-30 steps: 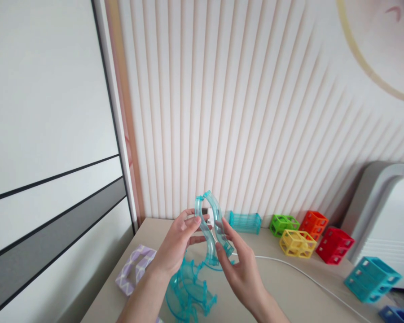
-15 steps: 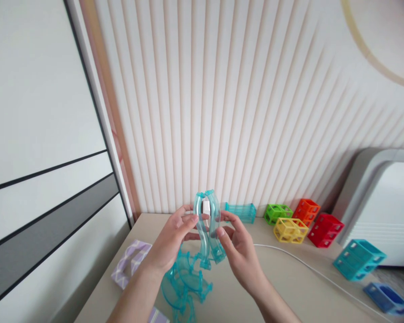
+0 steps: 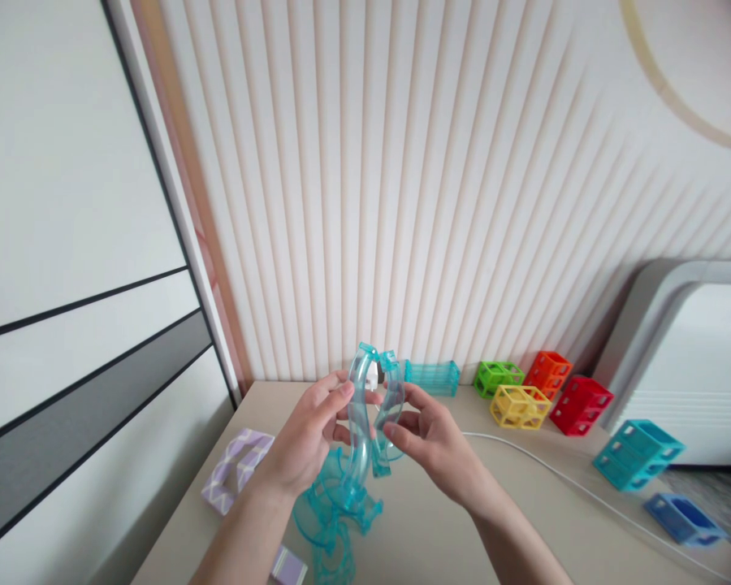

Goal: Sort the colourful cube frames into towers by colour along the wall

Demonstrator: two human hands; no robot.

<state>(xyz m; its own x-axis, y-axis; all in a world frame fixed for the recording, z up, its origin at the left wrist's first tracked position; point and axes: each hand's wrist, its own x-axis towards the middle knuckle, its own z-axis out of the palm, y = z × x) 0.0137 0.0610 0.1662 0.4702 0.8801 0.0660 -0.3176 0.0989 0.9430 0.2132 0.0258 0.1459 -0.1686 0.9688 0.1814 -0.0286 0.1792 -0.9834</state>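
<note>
In my left hand [image 3: 309,426] is a clear teal S-shaped track piece [image 3: 358,422], pinched between thumb and fingers and standing nearly upright. My right hand [image 3: 430,435] grips a second curved teal track piece [image 3: 393,398] close beside it. Their top ends sit near each other, and whether they touch I cannot tell. Below the hands, a heap of similar teal track pieces [image 3: 335,516] lies on the table.
Behind, by the ribbed wall, rests a teal ribbed piece [image 3: 432,378]. Green [image 3: 498,378], yellow [image 3: 520,406], orange [image 3: 547,374], red [image 3: 581,404], teal [image 3: 638,455] and blue [image 3: 685,518] frame blocks stand at right. A white cable [image 3: 542,465] crosses the table; a purple patterned piece [image 3: 237,467] lies left.
Both track pieces have turned in my hands, and the right one is now tilted differently, its lower end moved left behind the left piece. The view has shifted slightly.
</note>
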